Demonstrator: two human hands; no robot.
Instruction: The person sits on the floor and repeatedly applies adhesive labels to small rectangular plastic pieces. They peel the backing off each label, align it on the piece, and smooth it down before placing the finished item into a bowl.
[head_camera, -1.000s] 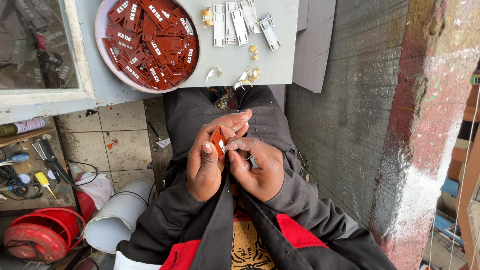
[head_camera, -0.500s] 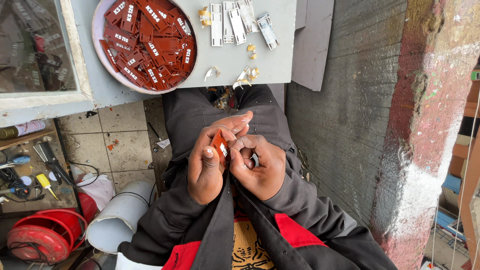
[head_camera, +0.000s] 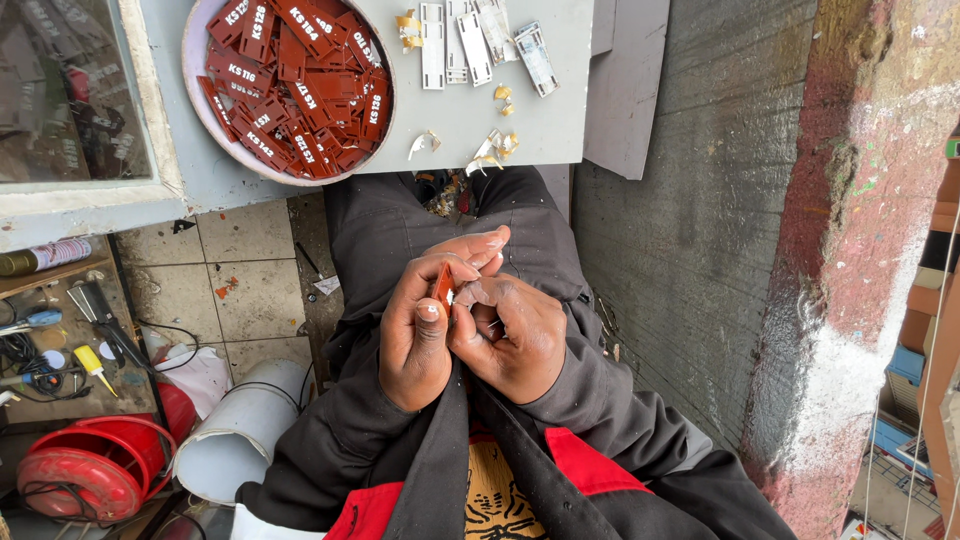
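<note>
My left hand and my right hand are pressed together above my lap. Between the fingers of both sits a small red plastic tag, held edge-on. My left thumb lies against the tag's near edge, and my right fingers pinch its other side. Ahead, on the grey table, a round bowl holds several more red tags with white lettering.
White flat strips and small brass-coloured bits lie on the table beside the bowl. A rough painted wall stands at the right. On the tiled floor at the left are a white bucket, a red reel and tools.
The hands have stayed together on the tag. The tag has turned a little more edge-on between the fingers.
</note>
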